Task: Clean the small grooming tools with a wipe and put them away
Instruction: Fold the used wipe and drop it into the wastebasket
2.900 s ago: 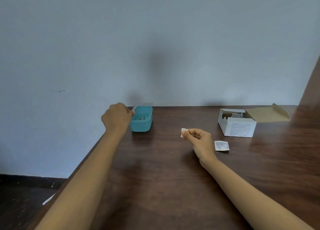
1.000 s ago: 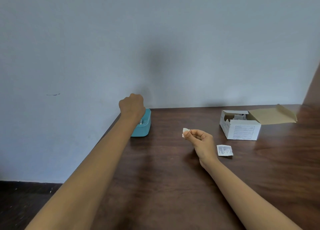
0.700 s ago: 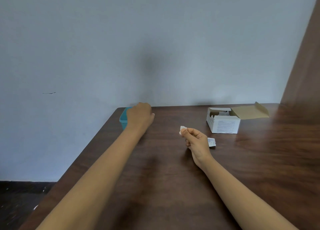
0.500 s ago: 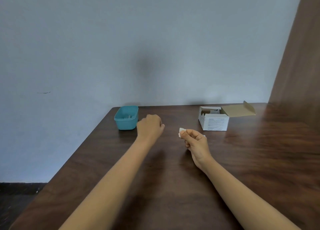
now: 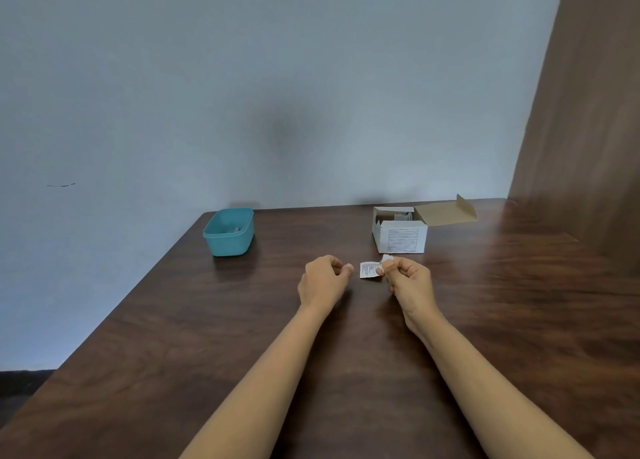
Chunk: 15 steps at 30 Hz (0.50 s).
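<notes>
My right hand (image 5: 407,280) pinches a small white wipe (image 5: 387,259) between thumb and fingertips, a little above the dark wooden table (image 5: 242,337). Just left of it my left hand (image 5: 323,280) hovers with fingers curled and nothing in it. Between the two hands a torn white wipe sachet (image 5: 367,270) lies flat on the table. At the table's far left stands a teal plastic tub (image 5: 228,231) with a small metal tool partly visible inside.
An open white cardboard box (image 5: 400,233) of wipe sachets stands at the far right, its brown flap (image 5: 445,212) folded back. A grey wall runs behind the table. A brown panel (image 5: 588,112) rises at the right. The table's left edge drops to the floor.
My left hand has left the teal tub, where it put a tool, and come back empty beside my right hand. The view has swung left; my right hand still holds the wipe.
</notes>
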Tool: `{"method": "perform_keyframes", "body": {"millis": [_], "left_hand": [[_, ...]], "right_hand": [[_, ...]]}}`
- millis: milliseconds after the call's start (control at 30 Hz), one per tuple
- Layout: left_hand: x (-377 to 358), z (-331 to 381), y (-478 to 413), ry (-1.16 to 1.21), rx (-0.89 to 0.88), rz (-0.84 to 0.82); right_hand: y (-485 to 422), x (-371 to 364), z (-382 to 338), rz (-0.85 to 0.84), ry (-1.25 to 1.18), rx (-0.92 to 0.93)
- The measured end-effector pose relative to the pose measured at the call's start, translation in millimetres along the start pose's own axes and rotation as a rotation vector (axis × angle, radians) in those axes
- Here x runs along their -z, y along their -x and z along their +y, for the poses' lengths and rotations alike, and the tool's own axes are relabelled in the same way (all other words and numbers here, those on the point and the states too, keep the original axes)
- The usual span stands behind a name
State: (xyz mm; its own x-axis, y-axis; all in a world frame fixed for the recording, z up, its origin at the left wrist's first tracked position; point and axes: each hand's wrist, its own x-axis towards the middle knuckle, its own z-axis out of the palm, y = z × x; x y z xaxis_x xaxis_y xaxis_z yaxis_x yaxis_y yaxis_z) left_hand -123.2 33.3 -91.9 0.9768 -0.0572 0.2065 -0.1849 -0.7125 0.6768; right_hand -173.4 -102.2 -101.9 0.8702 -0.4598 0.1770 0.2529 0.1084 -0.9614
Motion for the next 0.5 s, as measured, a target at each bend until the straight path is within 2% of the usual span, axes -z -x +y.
{"method": "perform_keyframes", "body": {"millis": [200, 367, 433, 500], "left_hand": [[-26.2, 10.7, -6.7, -0.037, -0.024, -0.013], [-40.3, 17.4, -11.6, -0.155, -0.077, -0.041], [-41.5, 17.4, -12.6, -0.108, -0.088, -0.046], [-40.6, 16.3, -11.6, 0.051, -0.107, -0.009]], "right_hand": [[-12.5, 12.9, 3.4, 0.027, -0.078, -0.133], [-13.7, 11.8, 1.8, 0.057, -0.147, -0.165], [-15.2, 11.3, 1.6, 0.068, -0.162, -0.179], [-17.0, 10.5, 2.4, 0.057, -0.143, -0.168]]}}
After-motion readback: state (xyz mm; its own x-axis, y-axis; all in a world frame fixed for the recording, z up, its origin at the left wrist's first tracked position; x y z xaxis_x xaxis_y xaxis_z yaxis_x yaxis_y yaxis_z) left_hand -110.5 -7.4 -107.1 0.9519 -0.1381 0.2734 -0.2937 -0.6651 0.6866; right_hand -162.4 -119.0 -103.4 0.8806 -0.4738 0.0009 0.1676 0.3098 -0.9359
